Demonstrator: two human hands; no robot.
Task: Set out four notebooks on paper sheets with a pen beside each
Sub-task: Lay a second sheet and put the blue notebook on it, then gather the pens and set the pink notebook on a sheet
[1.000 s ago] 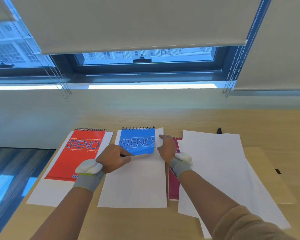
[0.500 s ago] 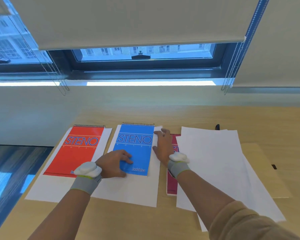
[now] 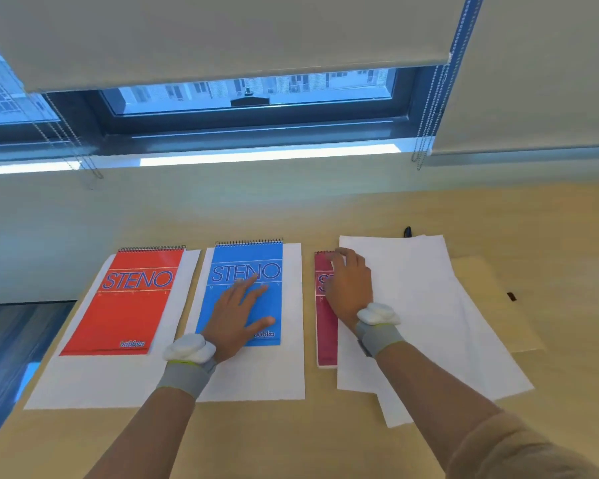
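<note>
One crimson notebook (image 3: 324, 326) half under loose sheets (image 3: 412, 305)

Red notebook (image 3: 125, 299), blue notebook (image 3: 246, 271), magenta notebook (image 3: 324, 326) — white paper sheets (image 3: 412, 305) — tan table (image 3: 291, 437).

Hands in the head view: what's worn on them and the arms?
Both hands are bare, no gloves. The left hand and right hand each have a grey band around the wrist with a thin yellow-green edge, and a rounded white pod sits on top of each band. The left forearm is bare; a tan sleeve covers the right arm near the elbow.
</note>
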